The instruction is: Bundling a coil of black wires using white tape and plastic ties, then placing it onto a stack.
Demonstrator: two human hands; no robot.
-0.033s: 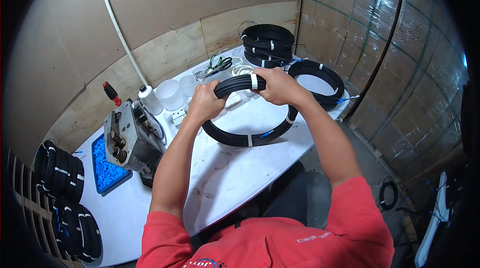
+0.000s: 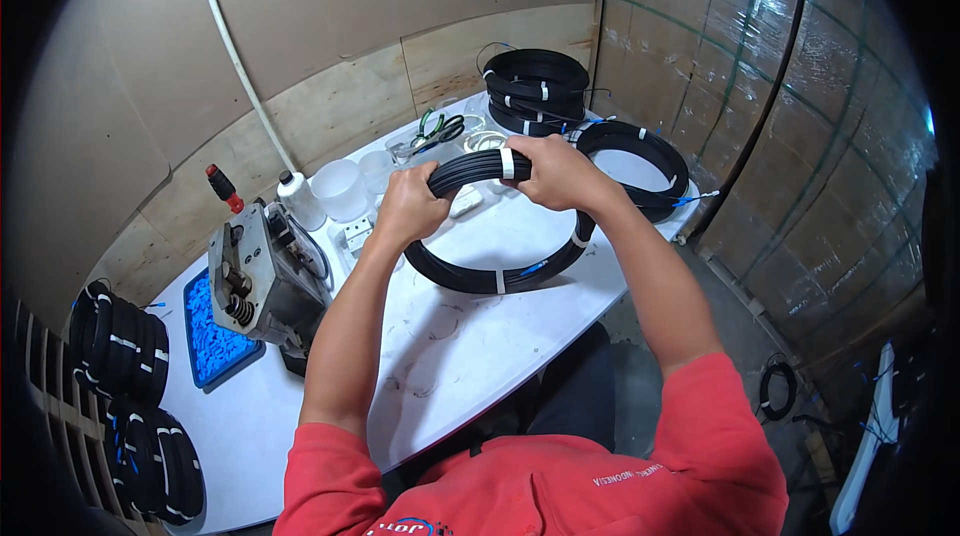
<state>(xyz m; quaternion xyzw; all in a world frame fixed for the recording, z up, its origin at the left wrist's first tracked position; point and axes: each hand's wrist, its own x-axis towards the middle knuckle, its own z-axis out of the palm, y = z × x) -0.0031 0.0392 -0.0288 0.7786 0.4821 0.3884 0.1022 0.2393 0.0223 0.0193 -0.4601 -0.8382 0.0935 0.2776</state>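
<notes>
A coil of black cable [image 2: 455, 274] bound with white bands is tilted up over the white table, its lower edge close to the tabletop. My left hand [image 2: 412, 202] is closed round the upper left of the ring. My right hand [image 2: 555, 174] grips its upper right, beside a white band [image 2: 509, 164]. A blue connector end [image 2: 537, 266] shows on the inside of the coil's lower part. The palms and the undersides of the fingers are hidden.
Black coils [image 2: 537, 86] are stacked at the back, with another coil [image 2: 672, 161] to their right. On the left stand a metal press [image 2: 268, 271], a blue tray [image 2: 232, 373] of small blue pieces, a white bottle [image 2: 298, 198] and more coils [image 2: 150, 436]. Scissors [image 2: 440, 133] lie behind my hands.
</notes>
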